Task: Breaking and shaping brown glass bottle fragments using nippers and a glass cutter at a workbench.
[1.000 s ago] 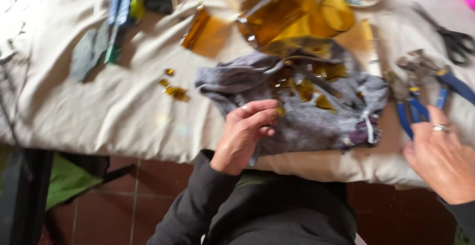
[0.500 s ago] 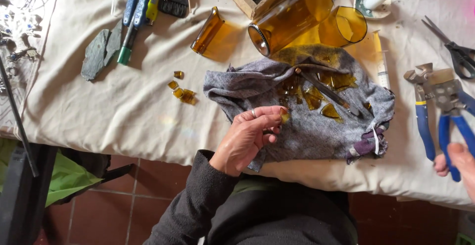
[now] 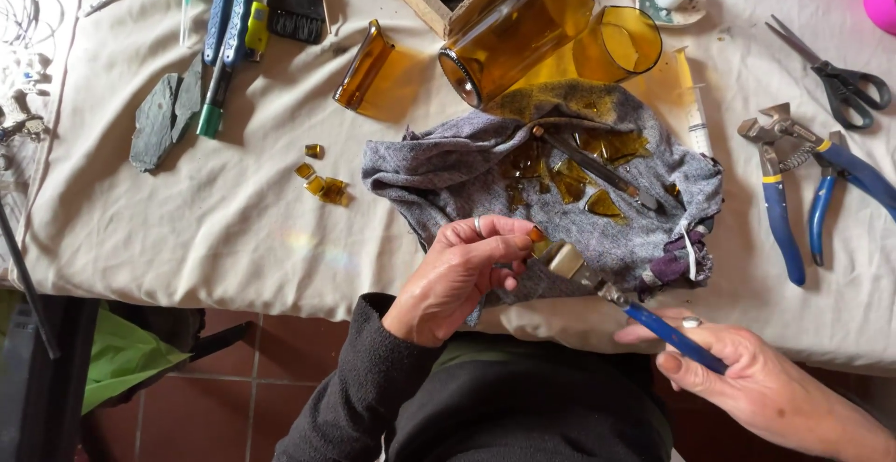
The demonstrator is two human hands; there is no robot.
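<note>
Amber glass chip (image 3: pixel 536 234) sits pinched in the left hand (image 3: pixel 462 275) fingertips at frame centre, over the grey cloth (image 3: pixel 485 168) so shards land there. Right hand (image 3: pixel 747 383), lower right, is closed around blue-handled nippers (image 3: pixel 621 299), jaws right beside the chip.

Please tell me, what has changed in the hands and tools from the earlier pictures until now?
The right hand left the pliers at the table's right edge and now holds a blue-handled nipper, its head brought toward the left hand. The left hand, earlier resting on the grey cloth, now pinches a small amber glass piece. The amber bottles, scissors and loose chips stayed put.
</note>
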